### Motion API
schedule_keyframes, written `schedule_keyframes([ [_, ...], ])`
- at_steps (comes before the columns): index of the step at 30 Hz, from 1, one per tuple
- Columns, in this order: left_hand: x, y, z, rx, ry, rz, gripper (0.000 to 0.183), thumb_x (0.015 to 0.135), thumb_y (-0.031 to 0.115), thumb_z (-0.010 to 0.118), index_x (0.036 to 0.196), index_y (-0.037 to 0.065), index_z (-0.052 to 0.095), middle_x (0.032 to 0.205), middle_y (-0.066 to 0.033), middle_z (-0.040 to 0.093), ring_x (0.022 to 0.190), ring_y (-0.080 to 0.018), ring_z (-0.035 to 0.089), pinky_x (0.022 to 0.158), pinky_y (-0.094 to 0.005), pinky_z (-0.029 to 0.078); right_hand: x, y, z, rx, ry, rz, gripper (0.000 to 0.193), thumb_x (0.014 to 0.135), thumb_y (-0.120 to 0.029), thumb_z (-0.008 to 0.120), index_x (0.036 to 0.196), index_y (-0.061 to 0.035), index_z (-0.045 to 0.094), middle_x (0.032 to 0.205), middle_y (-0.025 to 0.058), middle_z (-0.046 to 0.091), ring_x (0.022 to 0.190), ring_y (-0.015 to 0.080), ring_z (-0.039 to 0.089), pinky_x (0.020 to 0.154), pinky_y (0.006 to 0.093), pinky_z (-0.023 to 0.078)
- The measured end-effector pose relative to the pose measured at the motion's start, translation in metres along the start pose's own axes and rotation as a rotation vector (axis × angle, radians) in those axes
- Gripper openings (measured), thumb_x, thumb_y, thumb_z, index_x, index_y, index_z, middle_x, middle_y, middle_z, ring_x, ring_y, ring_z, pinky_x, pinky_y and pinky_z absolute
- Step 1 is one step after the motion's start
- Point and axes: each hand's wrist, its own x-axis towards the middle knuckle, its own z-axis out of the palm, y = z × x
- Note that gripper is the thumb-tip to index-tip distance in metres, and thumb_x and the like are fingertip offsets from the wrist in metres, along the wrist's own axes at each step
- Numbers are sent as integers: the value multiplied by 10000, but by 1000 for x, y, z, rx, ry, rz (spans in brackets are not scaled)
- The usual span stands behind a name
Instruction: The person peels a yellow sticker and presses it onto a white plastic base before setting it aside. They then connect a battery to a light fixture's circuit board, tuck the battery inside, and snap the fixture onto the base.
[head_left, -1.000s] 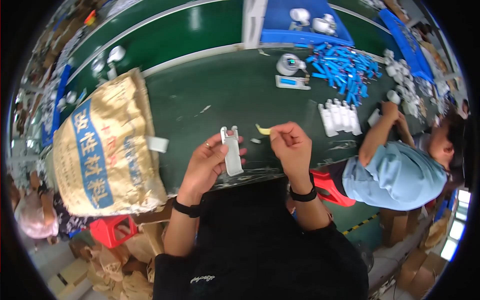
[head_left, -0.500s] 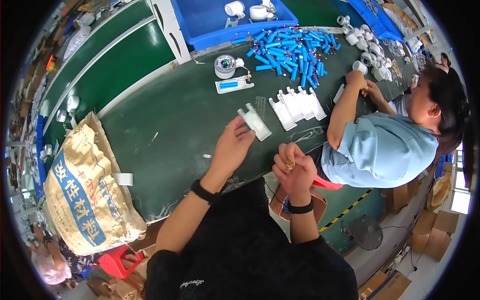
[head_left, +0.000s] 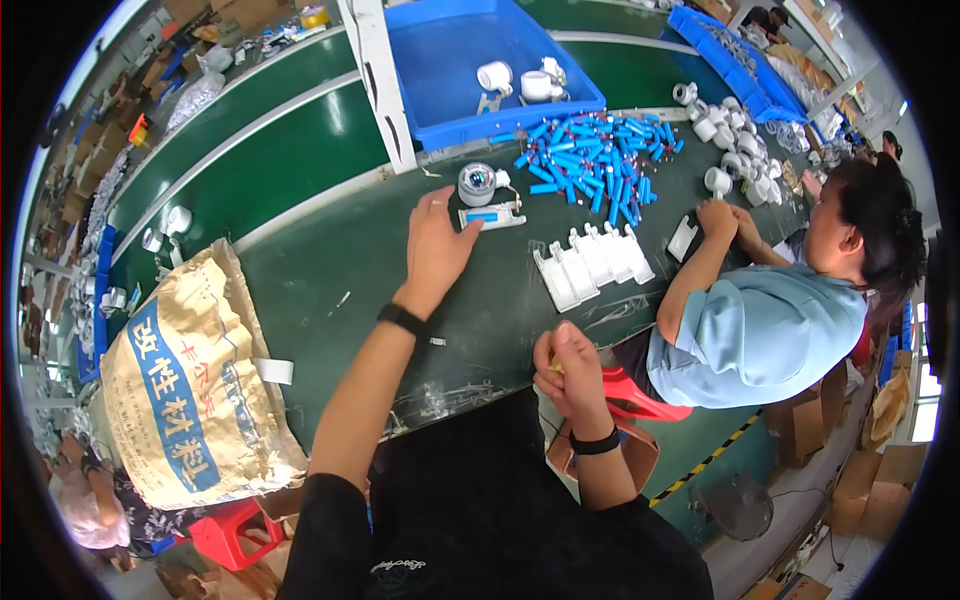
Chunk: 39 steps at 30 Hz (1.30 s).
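Note:
My left hand [head_left: 437, 245] reaches over the green table with its fingers apart and nothing in it. Its thumb is close beside a white plastic shell [head_left: 510, 213] holding a blue cylindrical battery [head_left: 483, 217]; whether they touch I cannot tell. Just behind that shell stands a round grey-and-white housing [head_left: 478, 184] with a dark lens-like top, joined to it by a thin wire. Near the table's front edge my right hand [head_left: 572, 372] is closed, with a bit of something small and yellowish showing between its fingers. A row of white plastic shells [head_left: 593, 265] lies side by side ahead of it.
Blue wired batteries [head_left: 590, 160] form a pile behind the shells, near a blue bin [head_left: 460, 60]. White round housings [head_left: 735, 140] are heaped at the far right. A co-worker in a light blue shirt [head_left: 745, 320] sits at my right. A paper sack [head_left: 190, 380] stands left.
My left hand has let go of a white shell, which now lies with the row, and has moved left and away toward the battery-filled shell. My right hand stays closed.

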Motion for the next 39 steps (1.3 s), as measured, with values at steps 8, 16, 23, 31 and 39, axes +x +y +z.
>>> schedule_keyframes([
  [8, 54, -32, 1, 66, -259, 121, 637, 766, 235, 804, 1310, 19, 553, 1239, -218, 612, 1150, -394, 594, 991, -423, 487, 19, -3, 20, -290, -19, 1, 218, 1070, -261, 481, 1056, -83, 606, 616, -42, 415, 472, 51, 340, 432, 233, 279],
  [16, 16, -80, -132, 228, -331, -55, 547, 782, 131, 762, 1274, 35, 544, 1257, -190, 603, 1165, -374, 588, 1004, -432, 488, 167, 9, 64, -1458, 120, -581, 441, 815, -321, 777, 1183, -96, 688, 674, 151, 624, 650, 313, 645, 580, 422, 490],
  [23, -1, -145, -194, 199, -261, -77, 600, 740, 24, 765, 1289, 62, 524, 1261, -200, 597, 1170, -389, 585, 998, -430, 495, 223, 78, 131, -1411, -345, -418, 461, 768, -402, 803, 1099, -87, 738, 821, 154, 705, 749, 322, 680, 670, 401, 525],
  [31, 8, -230, -270, 349, -212, -99, 603, 731, 54, 777, 1273, 45, 513, 1232, -222, 601, 1134, -399, 603, 954, -446, 510, 186, 115, 188, -1212, -318, -435, 379, 1005, -391, 555, 947, -59, 727, 753, 167, 665, 683, 294, 649, 632, 374, 485],
  [39, -98, -146, -316, 437, -734, 141, 537, 657, 79, 840, 1153, 37, 638, 1198, -134, 613, 1148, -336, 565, 957, -411, 482, 120, 109, 190, -951, -583, -17, 349, 1061, -323, 476, 1052, -38, 677, 645, -46, 408, 609, 55, 398, 568, 250, 364],
])
